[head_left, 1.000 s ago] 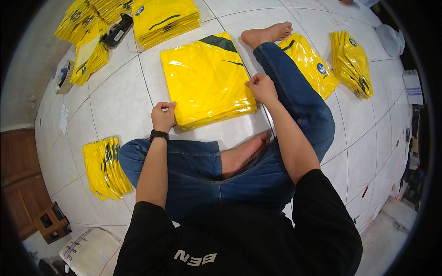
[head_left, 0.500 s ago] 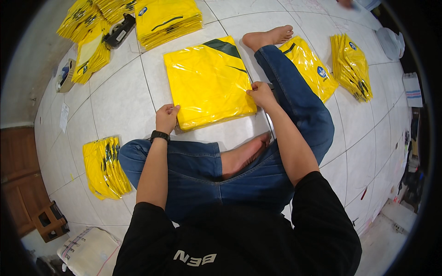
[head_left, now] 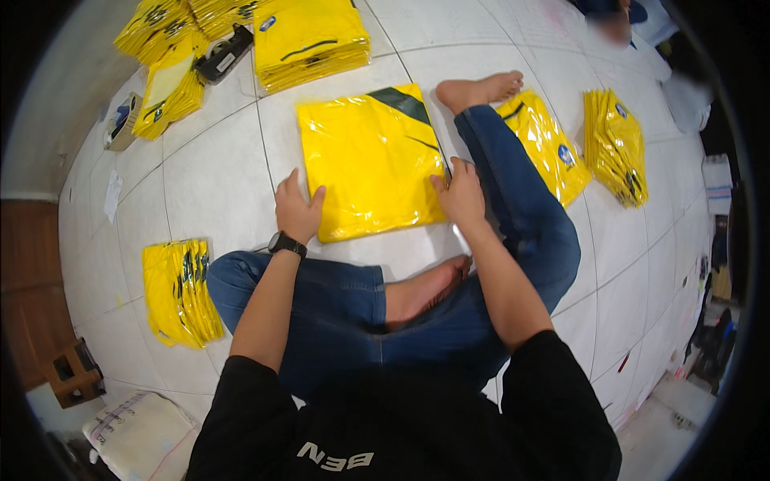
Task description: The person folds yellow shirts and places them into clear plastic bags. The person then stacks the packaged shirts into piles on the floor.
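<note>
In front of me on the tiled floor lies a folded yellow shirt [head_left: 369, 164] in a shiny clear plastic bag, with a dark green patch at its far right corner. Whether others lie beneath it is hard to tell. My left hand [head_left: 298, 210] is at its near left edge, fingers spread, thumb by the plastic. At the right edge rests my right hand [head_left: 463, 196], thumb over the bag and fingers apart. Neither hand grips anything. Just past my raised right leg, more bagged yellow shirts [head_left: 545, 148] lie partly hidden by the jeans.
A stack of bagged shirts [head_left: 313, 48] stands far ahead, beside a black tape dispenser [head_left: 224, 54]. Other yellow piles lie at far left [head_left: 168, 100], near left [head_left: 180, 293] and far right [head_left: 616, 148]. Part of another person [head_left: 613, 24] shows at top right.
Both hands have loosened from pinching the bag's edges to spread fingers. The view has shifted, so the shirts appear a little lower.
</note>
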A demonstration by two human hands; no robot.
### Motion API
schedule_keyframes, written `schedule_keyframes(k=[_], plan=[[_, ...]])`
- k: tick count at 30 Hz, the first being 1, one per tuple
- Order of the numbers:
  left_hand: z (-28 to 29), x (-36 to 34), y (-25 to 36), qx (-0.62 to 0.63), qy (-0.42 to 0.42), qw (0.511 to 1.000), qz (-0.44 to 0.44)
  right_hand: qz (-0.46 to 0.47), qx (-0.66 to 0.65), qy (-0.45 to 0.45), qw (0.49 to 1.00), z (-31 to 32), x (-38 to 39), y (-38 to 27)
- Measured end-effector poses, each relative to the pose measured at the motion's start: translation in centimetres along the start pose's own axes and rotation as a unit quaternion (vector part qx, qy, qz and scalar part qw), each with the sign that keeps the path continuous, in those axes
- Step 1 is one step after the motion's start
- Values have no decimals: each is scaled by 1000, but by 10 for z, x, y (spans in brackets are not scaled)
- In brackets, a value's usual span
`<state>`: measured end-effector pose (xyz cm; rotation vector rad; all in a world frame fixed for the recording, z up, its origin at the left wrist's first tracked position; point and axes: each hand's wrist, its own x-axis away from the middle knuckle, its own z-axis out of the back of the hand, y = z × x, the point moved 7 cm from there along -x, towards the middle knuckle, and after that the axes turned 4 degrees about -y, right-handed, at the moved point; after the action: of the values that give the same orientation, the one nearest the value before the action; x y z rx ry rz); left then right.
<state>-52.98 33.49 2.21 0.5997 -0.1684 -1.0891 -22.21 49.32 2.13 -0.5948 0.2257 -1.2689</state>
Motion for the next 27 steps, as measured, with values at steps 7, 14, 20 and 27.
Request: schedule_keyframes(k=[7,14,20,27], plan=[[-62,-116,88,-150,-38,971,-184,215,218,33,951,-44,29,-110],[-104,-114,70,-155,-63,966,-195,214,206,10,955,-87,23,-91],[-106,-117,73,-135,-55,970,-192,203,230,-7,952,-93,18,-81],[-105,-119,72,-156,-57,968,-189,200,231,-15,952,-93,17,-83]])
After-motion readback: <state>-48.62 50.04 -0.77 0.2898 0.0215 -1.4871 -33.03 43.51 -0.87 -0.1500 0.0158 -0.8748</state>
